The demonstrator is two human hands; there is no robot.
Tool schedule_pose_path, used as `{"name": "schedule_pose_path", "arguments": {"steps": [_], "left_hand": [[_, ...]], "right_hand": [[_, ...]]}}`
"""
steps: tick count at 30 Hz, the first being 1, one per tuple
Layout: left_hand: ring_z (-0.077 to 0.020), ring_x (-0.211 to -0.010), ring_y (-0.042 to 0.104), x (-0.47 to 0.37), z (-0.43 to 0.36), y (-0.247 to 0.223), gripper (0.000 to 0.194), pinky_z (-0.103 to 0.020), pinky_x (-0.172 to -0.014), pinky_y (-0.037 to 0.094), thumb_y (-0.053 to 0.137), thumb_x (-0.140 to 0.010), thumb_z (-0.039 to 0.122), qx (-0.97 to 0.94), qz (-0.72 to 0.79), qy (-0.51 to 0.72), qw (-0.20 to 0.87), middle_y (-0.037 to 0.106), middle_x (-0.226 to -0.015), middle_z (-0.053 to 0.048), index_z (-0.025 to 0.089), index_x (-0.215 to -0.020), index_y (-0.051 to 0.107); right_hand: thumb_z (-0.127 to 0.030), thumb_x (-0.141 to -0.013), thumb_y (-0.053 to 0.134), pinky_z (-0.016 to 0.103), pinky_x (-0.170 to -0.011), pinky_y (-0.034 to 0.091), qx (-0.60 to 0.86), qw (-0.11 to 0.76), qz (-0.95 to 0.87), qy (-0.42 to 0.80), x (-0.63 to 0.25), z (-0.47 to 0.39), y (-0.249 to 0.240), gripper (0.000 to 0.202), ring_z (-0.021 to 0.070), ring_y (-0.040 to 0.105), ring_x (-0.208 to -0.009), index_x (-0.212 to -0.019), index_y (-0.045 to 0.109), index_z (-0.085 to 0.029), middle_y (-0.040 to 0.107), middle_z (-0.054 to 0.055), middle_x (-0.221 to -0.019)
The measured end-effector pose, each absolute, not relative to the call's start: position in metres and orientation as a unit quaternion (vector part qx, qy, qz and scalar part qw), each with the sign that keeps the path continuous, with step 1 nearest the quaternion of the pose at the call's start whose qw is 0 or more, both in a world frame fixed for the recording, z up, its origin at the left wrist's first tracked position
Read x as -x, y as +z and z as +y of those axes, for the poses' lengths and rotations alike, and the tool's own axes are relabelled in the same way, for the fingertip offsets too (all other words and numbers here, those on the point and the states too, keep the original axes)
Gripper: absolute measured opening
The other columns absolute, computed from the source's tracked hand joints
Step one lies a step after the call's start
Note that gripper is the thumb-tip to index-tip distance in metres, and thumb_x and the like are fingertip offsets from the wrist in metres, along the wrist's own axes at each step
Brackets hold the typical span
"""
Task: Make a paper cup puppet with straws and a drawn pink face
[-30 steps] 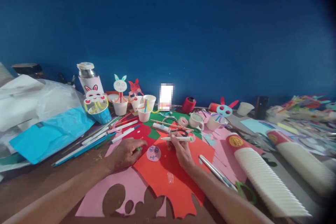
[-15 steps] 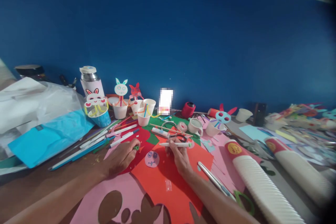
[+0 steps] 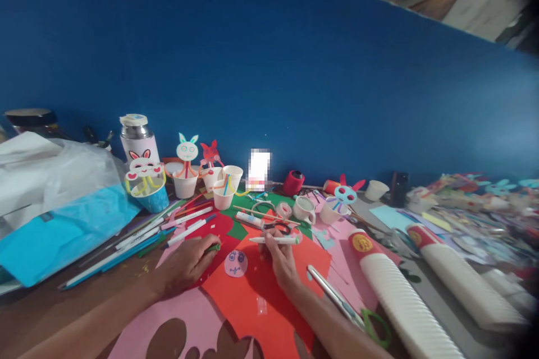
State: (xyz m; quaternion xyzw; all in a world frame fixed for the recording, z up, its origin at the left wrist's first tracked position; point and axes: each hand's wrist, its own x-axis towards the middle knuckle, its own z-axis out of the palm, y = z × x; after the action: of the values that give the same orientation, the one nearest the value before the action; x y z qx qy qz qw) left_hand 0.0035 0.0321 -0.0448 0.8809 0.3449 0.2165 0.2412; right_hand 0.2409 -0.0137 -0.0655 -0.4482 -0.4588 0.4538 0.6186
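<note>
My right hand (image 3: 283, 263) grips a white marker (image 3: 286, 240) with a green end, held almost level above an orange-red paper sheet (image 3: 269, 286). Between the fingers of my left hand (image 3: 189, 261) is a small green marker cap (image 3: 215, 247), over dark red paper. A round pale pink paper face (image 3: 236, 264), drawn with blue eyes, lashes and a mouth, lies on the orange-red sheet between my hands. A strip of clear tape (image 3: 261, 306) sits on the same sheet, nearer to me. Pink paper (image 3: 193, 314) with cut-out holes lies in front.
Paper cups (image 3: 185, 184) bearing rabbit figures stand along the back. Markers (image 3: 189, 231) lie left, beside a blue folder (image 3: 71, 241). At right are a utility knife (image 3: 334, 294), green-handled scissors (image 3: 374, 328) and stacked cups (image 3: 400, 300). A lit phone (image 3: 259, 168) leans on the wall.
The camera view has turned slightly, so the scene sits a little further left and lower. Both hands keep their hold on the marker and the cap, with little other movement.
</note>
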Motion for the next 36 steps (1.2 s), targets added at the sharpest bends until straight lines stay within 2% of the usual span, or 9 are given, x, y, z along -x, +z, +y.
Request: {"name": "schedule_pose_path", "arguments": {"steps": [9,18,30,36], "left_hand": [[-0.0158,-0.065,0.053,-0.005,0.034,-0.052,0.017,-0.025,-0.058,0.034,0.040,-0.093,0.035,-0.856,0.389,0.203,0.274,0.058,-0.075,0.002,0.022,-0.094,0.050],[-0.0144,-0.058,0.044,-0.009,0.034,-0.053,0.012,-0.024,-0.053,0.029,0.044,-0.089,0.033,-0.856,0.402,0.205,0.253,0.047,-0.064,0.005,0.021,-0.086,0.048],[-0.0145,-0.058,0.046,-0.014,0.032,-0.049,0.017,-0.025,-0.053,0.030,0.042,-0.090,0.035,-0.851,0.392,0.214,0.277,0.050,-0.065,0.004,0.021,-0.084,0.048],[-0.0157,-0.062,0.051,-0.011,0.034,-0.052,0.016,-0.025,-0.056,0.035,0.041,-0.091,0.034,-0.848,0.396,0.223,0.272,0.057,-0.070,0.002,0.021,-0.089,0.050]], "right_hand": [[-0.050,-0.087,0.054,0.021,-0.048,0.036,0.434,0.620,-0.480,0.444,-0.240,-0.016,-0.069,0.033,0.0093,0.044,-0.050,-0.077,0.050,-0.020,0.049,-0.005,-0.057],[-0.047,-0.090,0.049,0.022,-0.050,0.036,0.436,0.609,-0.517,0.415,-0.240,-0.025,-0.072,0.029,0.0101,0.044,-0.052,-0.082,0.052,-0.020,0.047,-0.004,-0.061],[-0.038,-0.091,0.051,0.023,-0.057,0.043,0.463,0.567,-0.582,0.354,-0.241,-0.034,-0.076,0.019,0.0130,0.052,-0.060,-0.092,0.057,-0.020,0.055,-0.001,-0.067],[-0.032,-0.089,0.054,0.026,-0.063,0.048,0.470,0.553,-0.617,0.304,-0.239,-0.034,-0.074,0.018,0.0155,0.059,-0.067,-0.100,0.061,-0.020,0.065,0.004,-0.082]]}}
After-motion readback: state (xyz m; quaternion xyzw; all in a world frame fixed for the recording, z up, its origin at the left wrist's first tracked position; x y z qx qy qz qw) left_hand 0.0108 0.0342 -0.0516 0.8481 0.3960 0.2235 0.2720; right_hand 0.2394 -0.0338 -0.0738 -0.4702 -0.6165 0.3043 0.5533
